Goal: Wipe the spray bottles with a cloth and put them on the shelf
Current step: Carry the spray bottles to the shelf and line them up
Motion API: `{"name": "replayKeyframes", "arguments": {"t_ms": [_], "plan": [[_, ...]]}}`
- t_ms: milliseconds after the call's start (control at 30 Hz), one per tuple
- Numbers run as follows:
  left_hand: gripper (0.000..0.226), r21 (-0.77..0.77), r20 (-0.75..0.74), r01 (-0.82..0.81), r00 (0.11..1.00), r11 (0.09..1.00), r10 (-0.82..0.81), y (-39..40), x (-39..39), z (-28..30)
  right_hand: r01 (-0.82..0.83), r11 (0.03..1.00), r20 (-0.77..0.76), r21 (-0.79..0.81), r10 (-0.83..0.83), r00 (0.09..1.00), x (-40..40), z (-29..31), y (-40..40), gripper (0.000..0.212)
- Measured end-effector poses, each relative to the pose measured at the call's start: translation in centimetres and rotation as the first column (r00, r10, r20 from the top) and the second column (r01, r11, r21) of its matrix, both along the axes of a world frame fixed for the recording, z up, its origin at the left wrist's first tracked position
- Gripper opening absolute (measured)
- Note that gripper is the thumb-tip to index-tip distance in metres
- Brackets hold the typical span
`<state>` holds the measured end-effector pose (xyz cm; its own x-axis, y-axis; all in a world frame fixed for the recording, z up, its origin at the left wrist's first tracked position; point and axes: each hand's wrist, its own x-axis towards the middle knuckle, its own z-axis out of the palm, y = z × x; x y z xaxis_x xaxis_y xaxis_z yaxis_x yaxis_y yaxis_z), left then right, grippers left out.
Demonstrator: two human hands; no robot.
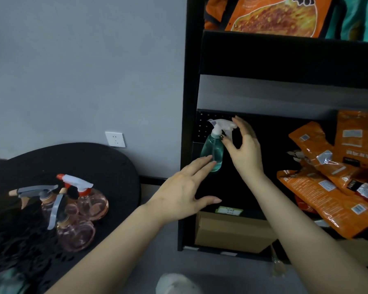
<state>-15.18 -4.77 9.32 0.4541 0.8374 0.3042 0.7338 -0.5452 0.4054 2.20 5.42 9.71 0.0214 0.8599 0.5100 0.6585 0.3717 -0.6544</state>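
A teal spray bottle (212, 150) with a white trigger head stands upright at the left end of the black shelf (187, 115). My right hand (245, 149) pinches its head, thumb at the neck and fingertips on the back of the trigger. My left hand (185, 192) is flat with straight fingers, its fingertips against the bottle's lower body. Three pink spray bottles stand on the round black table (106, 162) at the left: one with a red and white head (92, 201) and two with grey heads (48, 203) (77, 235).
Orange packets (327, 187) lie piled on the right part of the same shelf, with more on the shelf above. A cardboard box (232, 232) sits under the shelf. A dark patterned cloth (15, 245) covers the table's near side. A wall socket (115, 139) is behind the table.
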Motion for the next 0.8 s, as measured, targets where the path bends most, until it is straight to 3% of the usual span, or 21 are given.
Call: {"name": "replayKeyframes", "arguments": {"t_ms": [200,300,533,800], "plan": [[0.081,0.094,-0.091,-0.072,0.993,0.993,0.081,-3.2,-4.2,-0.7,-0.198,0.945,0.063,0.259,0.188,0.980,-1.5,0.1,-6.6,0.042],[0.082,0.094,-0.110,-0.135,0.983,0.986,0.145,-5.0,-7.3,-1.4,-0.327,0.897,0.141,0.296,0.298,0.944,-3.9,-0.5,-9.1,0.040],[0.087,0.065,-0.121,-0.308,0.942,0.949,0.314,-9.0,-15.8,-2.4,-0.535,0.841,0.181,0.074,0.516,0.837,-12.1,-3.2,-12.3,0.045],[0.090,0.108,-0.104,-0.495,0.857,0.862,0.505,-13.0,-24.5,-3.6,-0.600,0.782,0.176,-0.168,0.623,0.763,-22.4,-7.2,-13.2,0.052]]}}
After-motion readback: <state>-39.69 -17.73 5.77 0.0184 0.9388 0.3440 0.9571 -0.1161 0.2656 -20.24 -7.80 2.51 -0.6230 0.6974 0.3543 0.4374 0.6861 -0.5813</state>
